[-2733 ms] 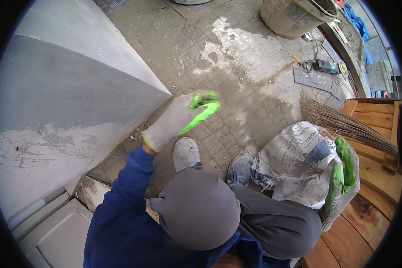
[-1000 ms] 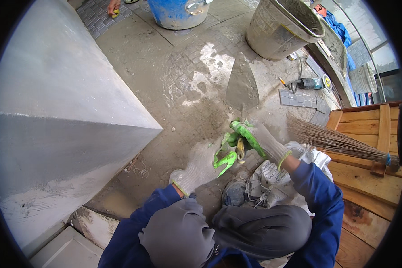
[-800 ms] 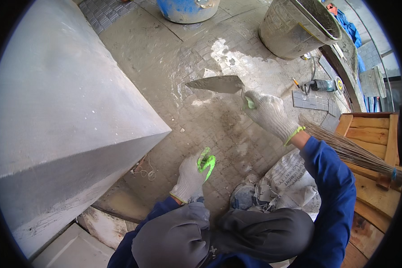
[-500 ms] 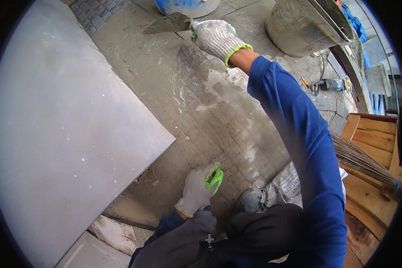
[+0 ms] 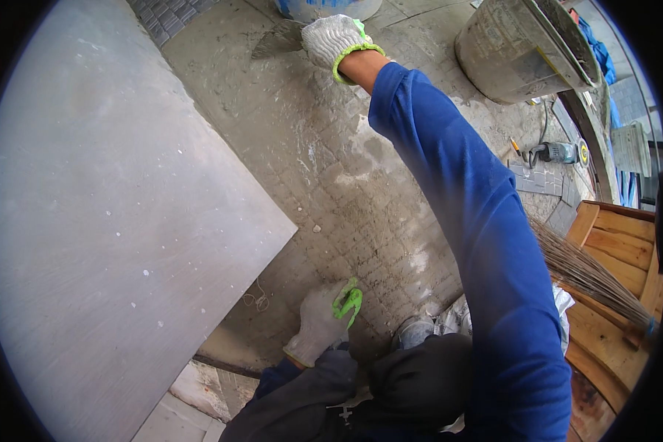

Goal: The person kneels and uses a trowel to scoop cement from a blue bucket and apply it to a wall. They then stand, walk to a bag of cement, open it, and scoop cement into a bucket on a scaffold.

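My right hand (image 5: pixel 334 46), in a white knit glove with a green-edged cuff, reaches to the far side of the floor. It grips a trowel (image 5: pixel 278 41), whose grey blade points left, low over the wet-looking cement surface; whether it touches is hard to tell. The trowel's handle is hidden inside the glove. Beside my knee, my left hand (image 5: pixel 318 322) wears a matching glove with green finger coating. Its fingers are loosely bent, the thumb apart, with nothing seen in them. Beneath both hands spreads a smeared, grid-marked cement floor (image 5: pixel 346 214).
A large pale slab (image 5: pixel 140 221) fills the left side, its corner jutting toward the middle. Far off stand a blue-and-white bucket (image 5: pixel 328 9) and a cement-stained bucket (image 5: pixel 519 55). On the right lie an angle grinder (image 5: pixel 560 152), a stick broom (image 5: pixel 589 269) and wooden furniture (image 5: pixel 619 236).
My right hand has moved left and slightly farther away with the trowel, its blade now blurred. The view has shifted a little; my left hand stays beside the knee.
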Demonstrator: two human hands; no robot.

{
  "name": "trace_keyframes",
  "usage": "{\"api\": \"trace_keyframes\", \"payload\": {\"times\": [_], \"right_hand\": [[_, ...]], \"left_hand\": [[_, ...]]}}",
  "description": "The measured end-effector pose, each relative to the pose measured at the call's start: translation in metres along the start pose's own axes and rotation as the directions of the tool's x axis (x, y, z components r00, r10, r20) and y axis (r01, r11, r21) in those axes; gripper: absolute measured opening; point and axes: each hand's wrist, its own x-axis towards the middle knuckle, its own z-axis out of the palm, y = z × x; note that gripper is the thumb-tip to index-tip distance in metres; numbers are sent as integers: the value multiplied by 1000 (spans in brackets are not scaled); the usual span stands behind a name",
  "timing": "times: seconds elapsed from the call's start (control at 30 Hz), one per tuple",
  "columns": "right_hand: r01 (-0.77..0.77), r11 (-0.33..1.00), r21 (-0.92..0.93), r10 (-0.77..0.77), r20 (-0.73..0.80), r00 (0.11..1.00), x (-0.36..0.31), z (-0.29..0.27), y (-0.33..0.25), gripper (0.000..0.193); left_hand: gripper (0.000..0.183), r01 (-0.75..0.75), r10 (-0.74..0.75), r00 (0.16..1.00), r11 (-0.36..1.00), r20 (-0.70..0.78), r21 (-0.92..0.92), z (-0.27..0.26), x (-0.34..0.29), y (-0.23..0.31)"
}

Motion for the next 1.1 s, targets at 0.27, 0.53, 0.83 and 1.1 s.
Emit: {"api": "trace_keyframes", "payload": {"times": [0.27, 0.53, 0.83, 1.1], "right_hand": [[4, 1000, 14, -4, 1, 1000, 4, 7, -4, 23], [32, 999, -15, -32, 25, 999, 7, 7, -10, 24], [184, 977, 110, -174, -97, 980, -41, -27, 42, 25], [7, 943, 334, -16, 26, 1000, -154, -34, 54, 31]], "left_hand": [[39, -24, 23, 999, 999, -32, -28, 0, 0, 0], [38, 57, -65, 996, 990, -59, -133, -5, -3, -3], [36, 280, -273, 960, 914, 67, -292, -11, -9, -2], [34, 199, -203, 979, 937, 15, -286, 0, -5, 6]]}}
